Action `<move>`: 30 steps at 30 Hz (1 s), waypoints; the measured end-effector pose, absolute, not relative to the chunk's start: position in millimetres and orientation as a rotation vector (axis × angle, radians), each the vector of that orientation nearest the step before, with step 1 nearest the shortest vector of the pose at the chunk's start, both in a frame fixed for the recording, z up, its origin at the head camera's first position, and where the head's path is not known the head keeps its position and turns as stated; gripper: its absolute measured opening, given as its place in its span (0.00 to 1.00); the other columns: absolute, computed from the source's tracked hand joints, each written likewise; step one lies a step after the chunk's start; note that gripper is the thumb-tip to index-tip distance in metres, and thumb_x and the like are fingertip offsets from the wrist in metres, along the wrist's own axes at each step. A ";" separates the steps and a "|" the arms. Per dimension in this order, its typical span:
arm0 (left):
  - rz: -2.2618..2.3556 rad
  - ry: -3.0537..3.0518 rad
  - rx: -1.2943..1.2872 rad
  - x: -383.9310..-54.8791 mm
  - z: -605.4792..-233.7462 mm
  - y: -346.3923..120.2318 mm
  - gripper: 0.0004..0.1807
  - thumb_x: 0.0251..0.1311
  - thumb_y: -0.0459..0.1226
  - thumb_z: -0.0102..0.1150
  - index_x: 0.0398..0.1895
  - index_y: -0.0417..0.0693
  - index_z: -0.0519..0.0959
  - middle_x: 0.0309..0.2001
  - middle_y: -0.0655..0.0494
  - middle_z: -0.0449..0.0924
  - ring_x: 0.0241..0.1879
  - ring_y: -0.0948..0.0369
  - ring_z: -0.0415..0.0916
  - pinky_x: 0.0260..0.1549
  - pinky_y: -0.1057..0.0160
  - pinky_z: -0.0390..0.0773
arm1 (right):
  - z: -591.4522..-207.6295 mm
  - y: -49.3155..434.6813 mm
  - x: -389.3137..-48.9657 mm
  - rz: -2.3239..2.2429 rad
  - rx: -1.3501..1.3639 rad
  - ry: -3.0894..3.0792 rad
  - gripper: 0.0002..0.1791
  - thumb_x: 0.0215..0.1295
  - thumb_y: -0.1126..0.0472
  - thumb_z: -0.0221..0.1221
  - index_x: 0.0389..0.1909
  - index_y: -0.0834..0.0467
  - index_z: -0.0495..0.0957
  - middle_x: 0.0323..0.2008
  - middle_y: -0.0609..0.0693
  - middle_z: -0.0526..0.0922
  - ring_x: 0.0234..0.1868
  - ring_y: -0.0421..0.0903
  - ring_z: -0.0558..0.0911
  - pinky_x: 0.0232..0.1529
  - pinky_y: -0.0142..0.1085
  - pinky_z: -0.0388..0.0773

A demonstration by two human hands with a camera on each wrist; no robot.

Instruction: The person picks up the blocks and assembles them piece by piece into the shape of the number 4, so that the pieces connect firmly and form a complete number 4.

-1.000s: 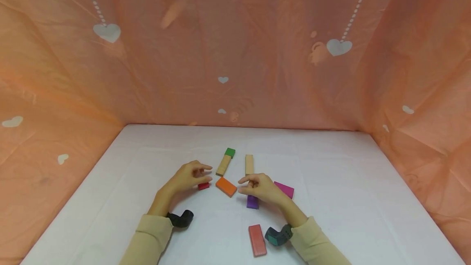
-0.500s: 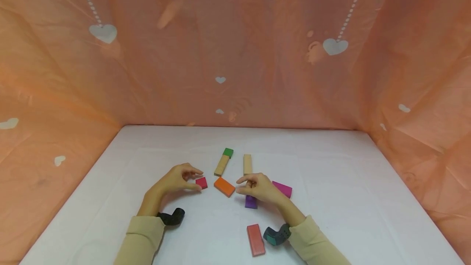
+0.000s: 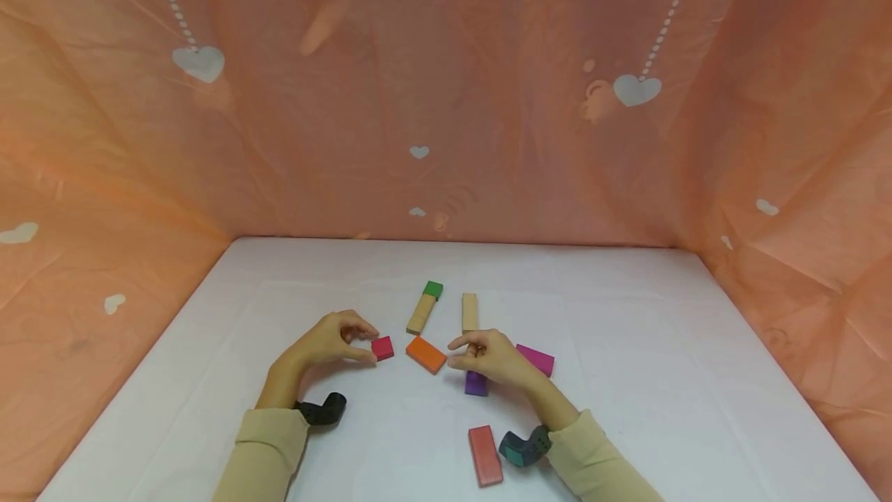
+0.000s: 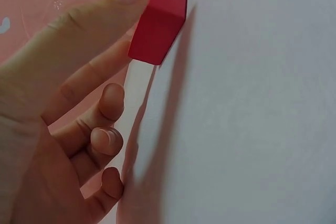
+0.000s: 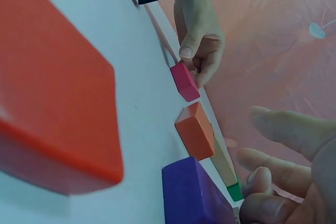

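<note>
Apparently placing: left hand (image 3: 327, 340) pinches red block (image 3: 382, 348), orange block (image 3: 426, 355) at its three o'clock; right hand (image 3: 498, 357) empty, fingers parted. Next move likely needs gentle release.

One red block (image 3: 382, 348) is sitting at the left hand (image 3: 331, 343); one orange block (image 3: 427, 355) is lying between it and the right hand (image 3: 493, 356). Two tan blocks (image 3: 421, 314) (image 3: 470, 311) and one green block (image 3: 433, 290) are lying beyond the hands. One purple block (image 3: 476, 384) is showing partly beneath the right hand, one magenta block (image 3: 536, 360) is lying to its right, one coral block (image 3: 485, 455) nearer the person. Visible blocks are totalling eight; hands, two.
</note>
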State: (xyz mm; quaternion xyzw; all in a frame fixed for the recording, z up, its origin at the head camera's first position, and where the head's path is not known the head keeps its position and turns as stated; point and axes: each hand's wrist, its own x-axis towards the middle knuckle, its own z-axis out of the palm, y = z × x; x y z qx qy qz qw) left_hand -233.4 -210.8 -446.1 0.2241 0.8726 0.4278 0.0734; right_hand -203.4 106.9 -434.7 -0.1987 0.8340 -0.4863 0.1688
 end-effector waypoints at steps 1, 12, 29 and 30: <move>1.284 2.619 0.672 -233.3 -446.1 -210.7 0.19 0.40 0.36 0.77 0.38 0.39 0.85 0.33 0.44 0.78 0.30 0.67 0.65 0.29 0.72 0.65 | -434.9 106.6 -203.5 -1.382 -0.566 2.371 0.17 0.61 0.59 0.64 0.46 0.65 0.81 0.22 0.45 0.70 0.24 0.39 0.67 0.26 0.25 0.64; 1.258 2.629 0.670 -233.1 -446.4 -207.5 0.16 0.43 0.36 0.75 0.37 0.40 0.86 0.31 0.45 0.78 0.29 0.67 0.64 0.28 0.72 0.64 | -436.3 103.6 -202.7 -1.386 -0.570 2.372 0.16 0.60 0.59 0.64 0.46 0.65 0.81 0.21 0.45 0.70 0.23 0.39 0.67 0.26 0.25 0.64; 1.289 2.577 0.720 -232.8 -445.9 -196.9 0.16 0.46 0.36 0.74 0.39 0.37 0.85 0.31 0.43 0.77 0.29 0.63 0.66 0.28 0.72 0.65 | -435.3 93.8 -200.4 -1.304 -0.539 2.534 0.16 0.55 0.59 0.68 0.42 0.63 0.83 0.19 0.44 0.70 0.20 0.38 0.65 0.22 0.25 0.59; 1.290 2.575 0.722 -232.8 -445.9 -196.3 0.16 0.46 0.36 0.74 0.39 0.37 0.85 0.31 0.43 0.77 0.29 0.63 0.66 0.28 0.72 0.65 | -435.0 93.0 -200.4 -1.296 -0.539 2.551 0.16 0.54 0.58 0.69 0.41 0.63 0.83 0.19 0.44 0.70 0.21 0.38 0.65 0.22 0.25 0.59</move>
